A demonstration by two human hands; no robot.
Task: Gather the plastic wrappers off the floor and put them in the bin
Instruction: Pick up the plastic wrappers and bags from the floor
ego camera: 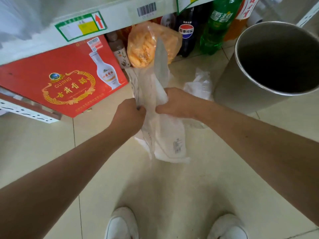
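Both hands hold a bunch of clear and white plastic wrappers [162,131] above the tiled floor. My left hand [129,114] is closed on the bunch's left edge. My right hand [174,102] grips its right side, fingers curled into the plastic. An orange-tinted clear wrapper [146,45] sticks up from the top of the bunch, in front of the shelf. Another crumpled clear wrapper [200,85] lies on the floor just beyond my right hand, beside the bin. The round metal bin [241,87] stands at the right, its dark mouth open.
A white shelf edge [82,25] with price labels crosses the top left. Under it sits a red liquor carton [63,78]. Drink bottles [217,26] stand on the floor at the back. My white shoes [122,225] are at the bottom.
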